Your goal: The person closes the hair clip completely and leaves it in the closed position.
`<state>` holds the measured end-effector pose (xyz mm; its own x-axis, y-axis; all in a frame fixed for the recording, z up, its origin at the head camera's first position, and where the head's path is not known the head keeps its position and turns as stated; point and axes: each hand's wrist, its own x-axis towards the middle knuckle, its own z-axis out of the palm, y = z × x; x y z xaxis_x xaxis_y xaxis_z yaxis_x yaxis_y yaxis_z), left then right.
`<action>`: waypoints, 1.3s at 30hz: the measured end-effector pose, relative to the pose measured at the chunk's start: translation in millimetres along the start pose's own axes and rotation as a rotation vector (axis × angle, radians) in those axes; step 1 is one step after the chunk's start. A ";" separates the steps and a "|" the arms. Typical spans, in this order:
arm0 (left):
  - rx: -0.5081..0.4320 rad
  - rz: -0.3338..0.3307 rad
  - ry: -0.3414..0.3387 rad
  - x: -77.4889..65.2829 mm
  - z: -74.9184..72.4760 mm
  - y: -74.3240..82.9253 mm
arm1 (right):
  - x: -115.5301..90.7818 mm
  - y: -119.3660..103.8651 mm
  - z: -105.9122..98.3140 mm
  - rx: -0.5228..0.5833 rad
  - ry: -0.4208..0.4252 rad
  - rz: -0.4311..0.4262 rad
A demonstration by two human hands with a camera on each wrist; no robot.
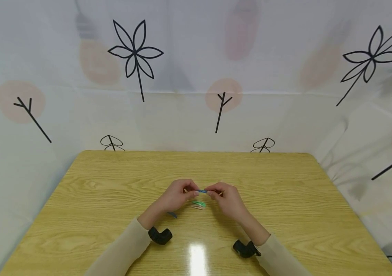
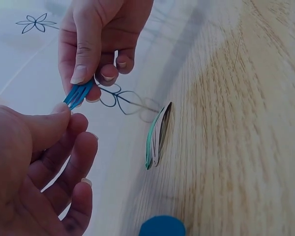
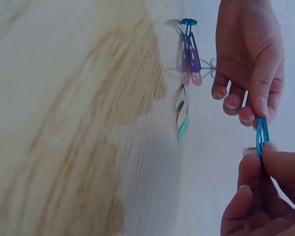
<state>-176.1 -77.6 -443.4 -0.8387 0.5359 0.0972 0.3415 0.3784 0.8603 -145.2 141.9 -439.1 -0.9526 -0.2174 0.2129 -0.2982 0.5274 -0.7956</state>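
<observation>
A blue snap hair clip (image 1: 202,191) is stretched between my two hands above the middle of the table. My left hand (image 1: 179,195) pinches one end between thumb and index finger, the other fingers loosely bent. At the opposite end, the thumb and fingers of my right hand (image 1: 228,198) grip the clip. Slots along the clip (image 2: 79,94) show between the fingertips in the left wrist view. Just below the hands, a green hair clip (image 1: 199,203) and a pale pink hair clip (image 1: 198,207) lie side by side on the table.
Beside my left wrist lies a dark blue clip (image 1: 173,214). The right wrist view shows a purple clip (image 3: 192,55) with a blue rounded piece (image 3: 189,21) at its end. White patterned cloth (image 1: 182,115) surrounds the wooden table (image 1: 268,176) at back and sides.
</observation>
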 end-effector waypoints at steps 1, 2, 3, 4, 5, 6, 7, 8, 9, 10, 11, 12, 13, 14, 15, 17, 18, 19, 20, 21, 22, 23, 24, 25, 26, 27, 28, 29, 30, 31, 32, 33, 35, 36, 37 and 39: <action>-0.002 0.004 0.002 -0.2 -0.1 0.0 | -0.2 0.1 0.3 0.006 -0.002 -0.006; -0.004 0.007 0.003 -0.3 -0.2 0.0 | -0.4 0.2 0.6 0.010 -0.005 -0.013; -0.008 0.009 0.004 -0.5 -0.3 0.0 | -0.7 0.2 0.9 0.015 -0.009 -0.019; -0.011 0.012 0.005 -0.7 -0.4 0.1 | -0.9 0.2 1.1 0.020 -0.012 -0.025; -0.018 0.011 0.005 -0.7 -0.5 0.1 | -1.2 0.2 1.3 0.023 -0.014 -0.031; -0.022 0.009 0.006 -0.8 -0.6 0.2 | -1.3 0.1 1.4 0.026 -0.016 -0.038; -0.025 0.006 0.006 -0.8 -0.5 0.4 | -1.4 -0.1 1.5 0.028 -0.018 -0.044; -0.027 0.006 0.007 -0.9 -0.5 0.6 | -1.7 -0.3 1.5 0.029 -0.019 -0.048; -0.029 0.006 0.008 -1.1 -0.4 0.7 | -1.9 -0.6 1.4 0.032 -0.020 -0.050; -0.027 0.009 0.008 -1.1 -0.3 0.8 | -2.0 -1.0 1.3 0.034 -0.021 -0.052; -0.029 0.010 0.008 -1.2 -0.2 0.8 | -2.2 -1.3 1.2 0.037 -0.022 -0.053; -0.028 0.012 0.008 -1.3 -0.2 1.0 | -2.3 -1.6 1.0 0.039 -0.023 -0.052; -0.030 0.014 0.007 -1.4 -0.1 1.1 | -2.5 -1.9 0.9 0.040 -0.023 -0.052; -0.030 0.016 0.007 -1.5 0.1 1.1 | -2.7 -2.1 0.7 0.040 -0.024 -0.051; -0.032 0.019 0.007 -1.6 0.2 1.0 | -2.8 -2.4 0.5 0.041 -0.023 -0.051; -0.037 0.021 0.006 -1.8 0.2 1.2 | -3.1 -2.6 0.1 0.040 -0.023 -0.056; -0.039 0.021 0.006 -1.9 0.4 1.1 | -3.2 -2.6 -0.1 0.041 -0.023 -0.059; -0.044 0.017 0.006 -1.8 0.9 1.0 | -3.3 -2.5 -0.2 0.043 -0.024 -0.063; -0.047 0.017 0.006 -3.6 -0.1 6.8 | -3.4 -2.4 -0.4 0.046 -0.025 -0.066; -0.052 0.015 0.007 -3.8 0.2 7.3 | -3.6 -2.4 -0.5 0.050 -0.026 -0.068; -0.060 0.010 0.009 -3.9 0.5 8.2 | -3.7 -2.1 -0.6 0.055 -0.028 -0.070; -0.067 0.008 0.011 -3.9 0.8 8.6 | -3.7 -1.8 -0.7 0.059 -0.030 -0.072; -0.071 0.005 0.013 -3.9 1.0 9.0 | -3.8 -1.5 -0.7 0.062 -0.031 -0.074; -0.073 0.002 0.013 -4.1 1.2 9.7 | -3.8 -1.2 -0.8 0.063 -0.031 -0.075; -0.074 0.005 0.013 -4.3 0.9 10.3 | -3.9 -0.8 -0.9 0.063 -0.032 -0.078; -0.075 0.003 0.013 -2.7 2.2 5.1 | -3.9 -0.4 -1.0 0.064 -0.033 -0.080; -0.074 0.003 0.010 -2.8 1.8 5.5 | -3.9 -0.1 -1.2 0.063 -0.034 -0.082; -0.068 0.003 0.007 -3.1 1.6 5.6 | -4.0 0.2 -1.3 0.062 -0.035 -0.086; -0.064 0.002 0.004 -3.3 1.4 6.1 | -4.0 0.5 -1.5 0.062 -0.037 -0.087; -0.061 0.000 0.000 -3.5 1.4 6.6 | -4.1 0.7 -1.6 0.060 -0.038 -0.089; -0.059 -0.003 -0.002 -3.6 1.2 7.1 | -4.2 0.9 -1.7 0.060 -0.039 -0.091; -0.054 -0.004 -0.004 -3.7 1.2 7.4 | -4.3 0.9 -1.8 0.060 -0.041 -0.092; -0.045 -0.005 -0.007 -4.1 0.9 8.1 | -4.4 0.8 -2.0 0.060 -0.045 -0.097; -0.043 -0.005 -0.008 -4.2 0.9 8.5 | -4.6 0.6 -2.1 0.060 -0.047 -0.098; -0.039 -0.005 -0.009 -4.4 0.9 8.8 | -4.7 0.5 -2.2 0.059 -0.048 -0.101; -0.033 -0.002 -0.011 -4.7 1.0 9.2 | -4.8 0.2 -2.4 0.060 -0.053 -0.104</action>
<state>-168.6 -75.9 -436.5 -0.8342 0.5440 0.0903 0.3259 0.3543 0.8765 -140.8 145.1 -439.0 -0.9116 -0.3125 0.2670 -0.3895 0.4498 -0.8037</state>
